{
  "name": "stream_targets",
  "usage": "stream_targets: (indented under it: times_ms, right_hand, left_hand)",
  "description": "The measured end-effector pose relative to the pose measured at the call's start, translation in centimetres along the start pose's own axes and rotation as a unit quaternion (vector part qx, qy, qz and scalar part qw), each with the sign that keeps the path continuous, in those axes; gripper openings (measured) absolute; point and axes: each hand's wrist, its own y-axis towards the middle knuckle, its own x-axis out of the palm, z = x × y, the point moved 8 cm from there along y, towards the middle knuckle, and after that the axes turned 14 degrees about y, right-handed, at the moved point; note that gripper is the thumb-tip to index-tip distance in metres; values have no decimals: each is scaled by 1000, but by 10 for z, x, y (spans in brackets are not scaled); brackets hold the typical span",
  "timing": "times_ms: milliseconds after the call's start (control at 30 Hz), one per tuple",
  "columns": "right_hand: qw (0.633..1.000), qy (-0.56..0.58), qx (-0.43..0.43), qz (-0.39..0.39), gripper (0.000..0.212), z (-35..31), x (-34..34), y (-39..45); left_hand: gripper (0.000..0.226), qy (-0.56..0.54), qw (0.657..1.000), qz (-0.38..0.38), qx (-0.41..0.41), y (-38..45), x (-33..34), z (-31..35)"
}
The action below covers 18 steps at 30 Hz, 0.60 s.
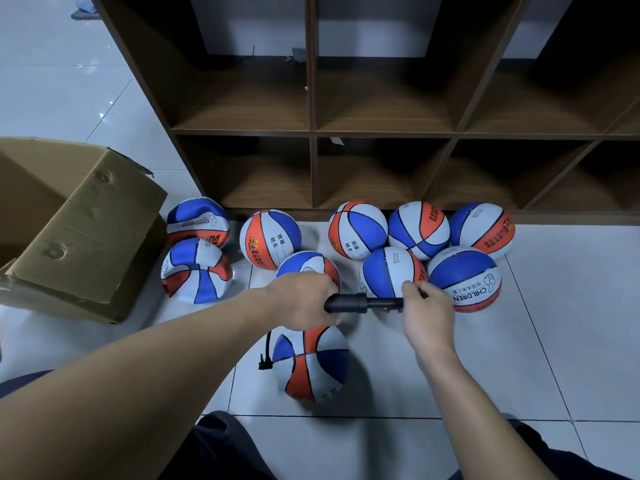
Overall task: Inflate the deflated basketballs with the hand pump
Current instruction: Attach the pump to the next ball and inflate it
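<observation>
The floor (pixel 519 341) is pale, glossy tile with thin dark grout lines, and soft reflections show across its upper left part. A dark brown wooden cubby shelf (pixel 313 133) stands on it, its open compartments in shadow, a few scraps of paper or tape stuck near the dividers. At the left an open cardboard box (pixel 79 233) lies on its side, flaps creased and torn at the edge.

Along the foot of the shelf sits a cluster of red, white and blue basketballs (pixel 419 230), printed with Chinese text and the word CHILDREN. The two nearest the box (pixel 197 270) look dented and slack; the others look rounder. One more basketball (pixel 311 362) lies apart, closest to the person, visibly caved in at the top, with a black hose (pixel 266 355) curling down beside its left edge.

Above that ball a black hand pump (pixel 360 303) is held level. The left hand (pixel 304 301) has its fingers clenched round the barrel end; the right hand (pixel 424 313) has its fingers curled round the handle end. Dark trouser legs (pixel 221 445) show at the bottom edge.
</observation>
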Motion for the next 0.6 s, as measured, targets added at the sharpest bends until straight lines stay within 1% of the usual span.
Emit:
stream_targets:
  times_ms: [67,167,300,433,600]
  right_hand:
    - [999,23,14,34,35,1,-21,11]
    - [997,48,25,62,32,5,-36,20]
    - [995,46,-2,90,39,2,-30,12]
    - [996,32,-22,82,39,0,-15,1]
    - [998,15,-18,57,35,5,4,-9]
  left_hand:
    - [29,-3,1000,-7,-8,-1,1,-10]
    - [30,-6,1000,-13,-14,-1,1,-13]
    - [30,31,999,0,-12,0,-1,-6]
    - [28,41,999,0,-14,-1,-1,-6]
    - [28,40,999,1,-12,-2,-1,-3]
